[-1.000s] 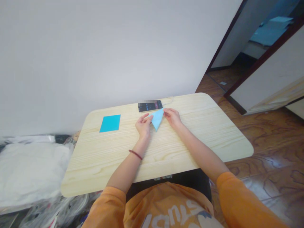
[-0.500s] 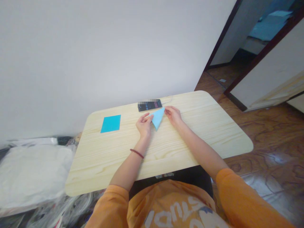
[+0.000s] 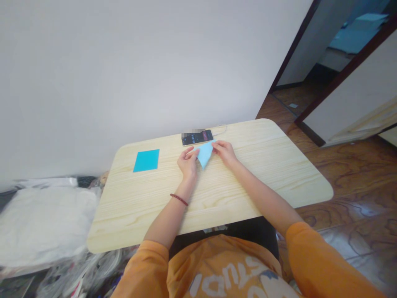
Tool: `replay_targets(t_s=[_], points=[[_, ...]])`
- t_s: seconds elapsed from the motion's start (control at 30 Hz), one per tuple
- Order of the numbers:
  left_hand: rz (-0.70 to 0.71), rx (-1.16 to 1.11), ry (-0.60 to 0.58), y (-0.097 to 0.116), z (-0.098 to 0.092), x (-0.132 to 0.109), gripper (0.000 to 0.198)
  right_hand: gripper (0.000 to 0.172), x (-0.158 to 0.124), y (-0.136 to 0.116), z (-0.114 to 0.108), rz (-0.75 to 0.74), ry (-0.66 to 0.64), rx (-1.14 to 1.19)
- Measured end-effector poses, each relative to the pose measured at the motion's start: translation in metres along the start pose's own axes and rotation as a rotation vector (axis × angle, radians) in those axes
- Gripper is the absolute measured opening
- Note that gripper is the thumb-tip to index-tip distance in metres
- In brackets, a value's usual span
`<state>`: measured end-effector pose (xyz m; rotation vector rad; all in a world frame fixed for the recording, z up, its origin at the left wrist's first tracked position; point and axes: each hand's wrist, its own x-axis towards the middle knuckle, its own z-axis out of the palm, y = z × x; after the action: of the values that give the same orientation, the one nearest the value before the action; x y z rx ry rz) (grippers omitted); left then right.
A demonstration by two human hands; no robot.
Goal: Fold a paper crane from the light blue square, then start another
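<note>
Two sides of the light-blue paper, near the phone, are pinched in the fingertips of the left hand and right hand; edges are best aligned before creasing.

On the table, the phone lies just behind the paper, the square left of both; behind stands the wall.

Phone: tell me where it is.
In the head view, the phone lies at the back of the table, right of the blue square, just beyond the folded pale-blue paper.
</note>
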<state>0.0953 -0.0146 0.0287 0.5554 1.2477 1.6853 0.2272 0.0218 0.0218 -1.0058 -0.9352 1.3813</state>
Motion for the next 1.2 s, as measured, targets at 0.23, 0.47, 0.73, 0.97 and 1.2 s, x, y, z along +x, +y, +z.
replay_targets(t_s=[0.23, 0.47, 0.73, 0.97, 1.2], points=[[-0.012, -0.016, 0.008, 0.002, 0.001, 0.000, 0.044, 0.046, -0.005, 0.002, 0.004, -0.099, 0.094, -0.278], [-0.027, -0.059, 0.009, 0.003, 0.002, -0.001, 0.045, 0.043, -0.013, 0.005, 0.012, -0.117, 0.008, -0.307], [-0.039, -0.090, 0.006, 0.003, 0.002, 0.001, 0.047, 0.052, -0.015, 0.005, 0.012, -0.151, 0.042, -0.404], [-0.033, -0.136, 0.051, 0.002, 0.002, 0.004, 0.043, 0.043, -0.017, 0.005, 0.014, -0.143, -0.091, -0.375], [-0.050, -0.148, 0.052, 0.004, 0.002, 0.004, 0.042, 0.048, -0.020, 0.004, 0.016, -0.114, -0.081, -0.396]])
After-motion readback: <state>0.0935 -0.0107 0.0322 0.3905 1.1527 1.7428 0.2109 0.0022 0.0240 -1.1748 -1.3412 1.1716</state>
